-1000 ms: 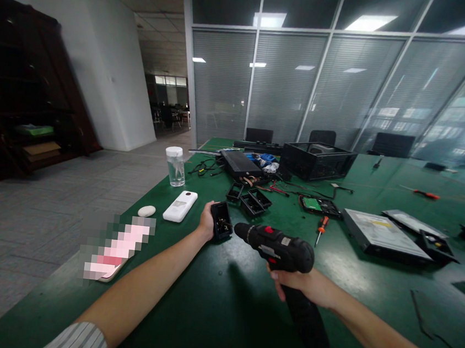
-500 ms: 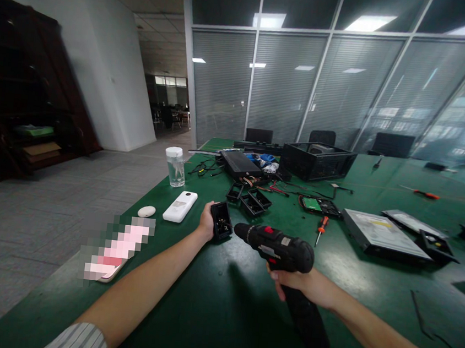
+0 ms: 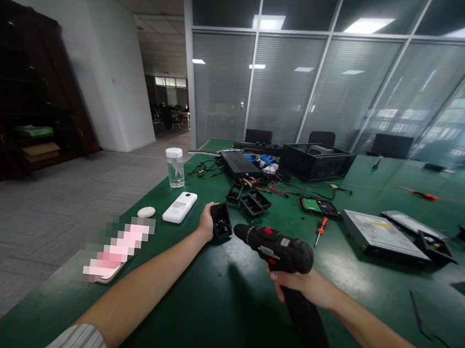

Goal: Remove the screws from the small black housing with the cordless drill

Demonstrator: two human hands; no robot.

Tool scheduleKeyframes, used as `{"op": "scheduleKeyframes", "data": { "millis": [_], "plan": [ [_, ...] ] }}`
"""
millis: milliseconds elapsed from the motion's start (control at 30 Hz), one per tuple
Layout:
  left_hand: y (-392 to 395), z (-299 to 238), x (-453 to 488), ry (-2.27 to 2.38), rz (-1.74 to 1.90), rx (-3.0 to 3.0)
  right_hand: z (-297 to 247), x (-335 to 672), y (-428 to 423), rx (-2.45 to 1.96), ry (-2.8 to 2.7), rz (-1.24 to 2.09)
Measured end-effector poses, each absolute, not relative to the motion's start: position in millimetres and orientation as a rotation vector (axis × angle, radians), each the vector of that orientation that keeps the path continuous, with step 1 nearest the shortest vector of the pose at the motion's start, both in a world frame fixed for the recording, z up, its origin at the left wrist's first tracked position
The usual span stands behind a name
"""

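Observation:
My left hand grips the left side of a small black plastic box, tilted so its inside faces me. Several small brassy pieces, which look like screws, lie in the box. In my right hand is a black cordless drill, held by its handle with the fingers wrapped round. The drill's chuck points left at the box, a small gap apart from it. Whether a bit sits in the chuck I cannot make out. Just beyond the box are more small black boxes on the green table.
To the right lie an orange screwdriver, a hard drive with a green board and a metal optical drive. A black computer case stands at the back. A lidded clear jar, a white device and a phone are left.

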State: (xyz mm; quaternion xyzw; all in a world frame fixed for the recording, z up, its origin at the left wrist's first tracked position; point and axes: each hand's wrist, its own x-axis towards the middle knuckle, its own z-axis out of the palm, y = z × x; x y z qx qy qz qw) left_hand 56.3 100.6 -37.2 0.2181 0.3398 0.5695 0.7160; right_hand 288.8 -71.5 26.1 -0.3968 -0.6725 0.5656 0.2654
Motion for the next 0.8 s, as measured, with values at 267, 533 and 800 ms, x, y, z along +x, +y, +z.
{"op": "scheduleKeyframes", "data": {
  "millis": [267,533,800],
  "plan": [
    [100.9,-37.1,56.6,0.729,1.254,0.467,25.4,287.9,-71.0,-1.083,-1.782,1.530],
    [99.6,-35.4,57.3,0.744,1.269,0.445,25.3,289.3,-72.0,-1.083,-1.793,1.538],
    [98.8,-34.7,57.0,0.741,1.264,0.453,32.5,286.0,-75.0,-1.137,-1.790,1.526]
  ]
}}
